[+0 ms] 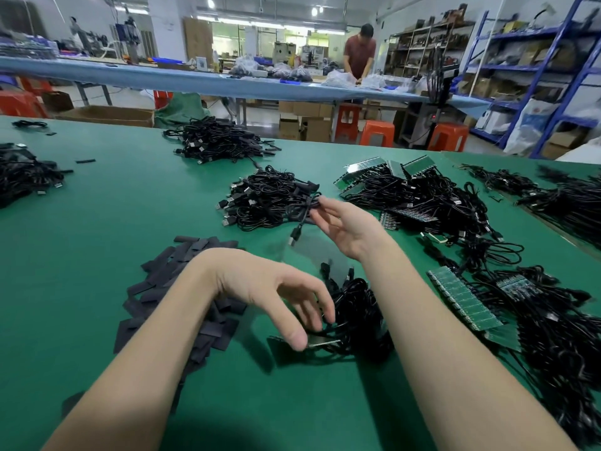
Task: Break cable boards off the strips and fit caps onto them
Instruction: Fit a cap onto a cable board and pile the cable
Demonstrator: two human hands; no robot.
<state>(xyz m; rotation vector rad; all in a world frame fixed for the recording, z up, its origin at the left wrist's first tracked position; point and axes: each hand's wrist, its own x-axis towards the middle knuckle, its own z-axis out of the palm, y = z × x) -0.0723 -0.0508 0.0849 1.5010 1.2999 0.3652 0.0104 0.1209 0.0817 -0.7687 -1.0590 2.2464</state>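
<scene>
My right hand (344,222) is stretched out over the green table (113,203) and pinches a black cable (300,211) at its fingertips, right at the edge of the middle cable pile (263,200); the cable's USB plug dangles below. My left hand (286,301) hovers with loosely curved fingers over a bundle of cables (354,317) on a board strip (312,341) in front of me, its thumb near the strip's edge. Flat black caps (182,281) lie heaped to the left, partly under my left forearm. Green board strips (461,301) with cables lie at the right.
More cable piles lie at the far middle (218,138), far left (22,174) and far right (553,196). Strips with cables are stacked at the back right (383,170). Beyond the table are orange stools (377,131), boxes, shelves and a person (359,52) at another bench.
</scene>
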